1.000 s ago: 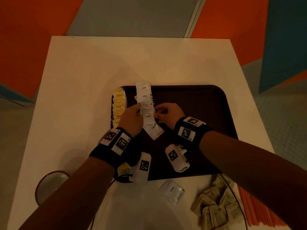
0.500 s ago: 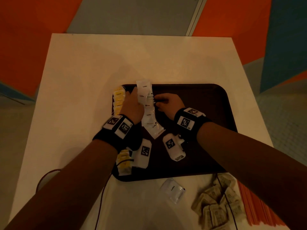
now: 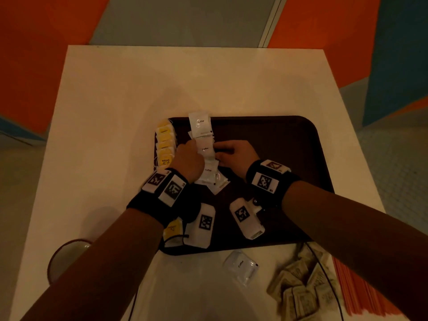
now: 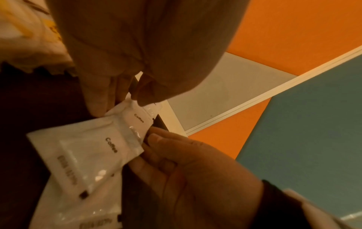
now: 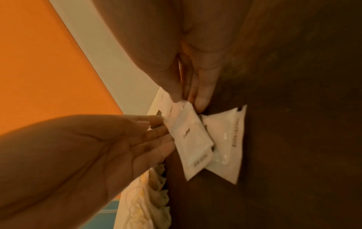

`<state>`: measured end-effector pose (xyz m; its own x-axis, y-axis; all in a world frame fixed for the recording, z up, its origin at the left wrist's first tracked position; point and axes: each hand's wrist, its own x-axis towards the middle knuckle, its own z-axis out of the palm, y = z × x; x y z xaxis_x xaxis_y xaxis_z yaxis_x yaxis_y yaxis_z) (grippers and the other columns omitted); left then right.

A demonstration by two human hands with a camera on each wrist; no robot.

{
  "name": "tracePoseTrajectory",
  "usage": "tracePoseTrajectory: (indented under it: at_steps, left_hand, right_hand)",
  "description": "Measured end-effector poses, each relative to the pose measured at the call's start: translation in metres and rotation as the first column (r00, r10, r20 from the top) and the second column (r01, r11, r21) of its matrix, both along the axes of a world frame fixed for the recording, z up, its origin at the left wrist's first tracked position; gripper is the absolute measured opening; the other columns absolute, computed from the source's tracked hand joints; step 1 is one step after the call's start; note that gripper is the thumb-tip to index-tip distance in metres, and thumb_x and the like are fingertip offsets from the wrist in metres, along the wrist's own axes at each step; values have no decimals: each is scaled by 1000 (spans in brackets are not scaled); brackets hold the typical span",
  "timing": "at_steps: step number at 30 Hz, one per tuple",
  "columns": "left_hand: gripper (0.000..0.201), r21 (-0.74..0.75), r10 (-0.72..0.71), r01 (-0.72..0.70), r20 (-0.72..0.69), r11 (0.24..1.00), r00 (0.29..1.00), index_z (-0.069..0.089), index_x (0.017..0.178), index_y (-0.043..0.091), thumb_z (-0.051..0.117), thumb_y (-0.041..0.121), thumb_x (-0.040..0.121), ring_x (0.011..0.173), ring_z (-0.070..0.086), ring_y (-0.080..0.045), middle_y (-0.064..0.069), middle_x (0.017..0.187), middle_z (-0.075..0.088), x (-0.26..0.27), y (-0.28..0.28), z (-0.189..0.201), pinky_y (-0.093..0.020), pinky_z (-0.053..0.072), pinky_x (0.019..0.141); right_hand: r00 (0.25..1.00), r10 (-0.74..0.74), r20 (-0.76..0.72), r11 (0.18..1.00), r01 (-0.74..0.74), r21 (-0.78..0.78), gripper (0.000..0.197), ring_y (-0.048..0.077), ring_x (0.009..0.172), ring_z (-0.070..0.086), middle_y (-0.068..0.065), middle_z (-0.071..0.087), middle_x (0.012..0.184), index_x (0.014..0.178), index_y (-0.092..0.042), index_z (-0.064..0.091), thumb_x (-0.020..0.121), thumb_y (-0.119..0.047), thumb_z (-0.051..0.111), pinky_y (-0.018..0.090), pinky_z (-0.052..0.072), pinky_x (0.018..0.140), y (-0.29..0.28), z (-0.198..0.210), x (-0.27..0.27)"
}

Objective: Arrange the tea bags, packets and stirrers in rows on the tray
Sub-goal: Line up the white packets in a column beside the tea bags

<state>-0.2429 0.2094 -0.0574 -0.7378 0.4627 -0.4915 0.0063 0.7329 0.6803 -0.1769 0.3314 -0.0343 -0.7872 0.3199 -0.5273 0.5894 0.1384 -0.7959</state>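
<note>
A dark brown tray lies on the white table. Yellow tea bags form a column along its left edge. Beside them, white coffee packets overlap in a second column. My left hand presses straight fingers against the left edge of a middle packet. My right hand touches the same packet's right edge with its fingertips. Neither hand lifts anything. The lowest packets lie skewed.
On the table in front of the tray lie a loose coffee packet, a heap of brown sugar packets and orange stirrers. A round bowl stands at the near left. The tray's right half is bare.
Both hands slid away from me along the sides of the coffee packet column, then came back a little. The packets between them now lie straighter.
</note>
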Motion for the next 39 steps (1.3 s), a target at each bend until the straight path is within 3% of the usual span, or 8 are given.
tracePoseTrajectory:
  at_steps: [5, 8, 13, 20, 26, 29, 35, 39]
  left_hand:
    - [38, 83, 74, -77, 42, 994, 996, 50, 121, 0, 33, -4, 88, 113, 52, -36, -21, 125, 54, 12, -12, 22, -42, 44, 94]
    - [36, 76, 81, -84, 44, 994, 996, 45, 125, 2, 39, -1, 90, 112, 51, -29, -13, 124, 52, 23, -19, 30, -38, 42, 93]
    - [71, -193, -101, 89, -54, 977, 993, 22, 141, 14, 61, 10, 83, 120, 45, -35, -17, 134, 35, 45, -12, 25, -40, 40, 100]
    - [66, -338, -192, 136, -138, 931, 972, 22, 132, 9, 63, 12, 81, 109, 51, -41, -24, 120, 50, 45, 1, 18, -51, 47, 90]
    - [18, -208, -193, 148, -215, 967, 957, 43, 109, 2, 44, 5, 91, 92, 56, -35, -22, 103, 58, 46, -8, 27, -35, 38, 69]
    - [18, -130, -60, 37, -178, 991, 982, 48, 109, 3, 41, 8, 94, 100, 54, -32, -19, 111, 57, 35, -13, 34, -30, 35, 73]
    - [26, -133, -11, -17, -205, 991, 979, 48, 118, 2, 40, 8, 94, 108, 52, -33, -20, 120, 56, 10, -5, 37, -27, 32, 76]
    - [21, -177, -22, -11, -184, 984, 983, 49, 111, 3, 45, 10, 92, 102, 55, -33, -19, 114, 58, 5, 4, 34, -31, 38, 75]
  right_hand:
    - [999, -4, 48, 1000, 4, 12, 34, 23, 105, 60, 14, 60, 121, 120, -4, 57, 86, -2, 59, 36, 53, 89, 4, -4, 10]
    - [981, 150, 124, 956, -176, 236, 33, 16, 93, 60, 5, 61, 106, 112, -13, 61, 81, -17, 68, 29, 52, 84, 6, -5, 22]
    - [929, 313, 195, 823, -368, 433, 49, 13, 89, 49, 5, 50, 109, 110, -12, 57, 69, -28, 79, 21, 38, 74, -6, -12, 35]
    - [905, 355, 234, 794, -424, 435, 29, 18, 89, 48, 6, 48, 99, 96, -9, 56, 75, -21, 73, 24, 35, 73, -9, -12, 39]
    - [946, 287, 148, 873, -322, 365, 17, 14, 77, 51, -1, 54, 86, 86, -16, 52, 79, -10, 67, 21, 38, 63, -4, -12, 52]
    - [959, 235, 159, 920, -272, 283, 17, 9, 70, 50, -5, 52, 80, 92, -15, 55, 80, -11, 66, 15, 38, 57, 4, -11, 61]
    - [1000, -12, -16, 1000, 12, 17, 20, 8, 76, 55, -4, 59, 82, 79, -21, 56, 77, -7, 71, 20, 47, 70, 6, -7, 60]
    - [995, -54, -80, 996, 60, 69, 10, 8, 74, 54, -5, 58, 76, 83, -12, 63, 78, -8, 70, 17, 45, 69, -1, 0, 41]
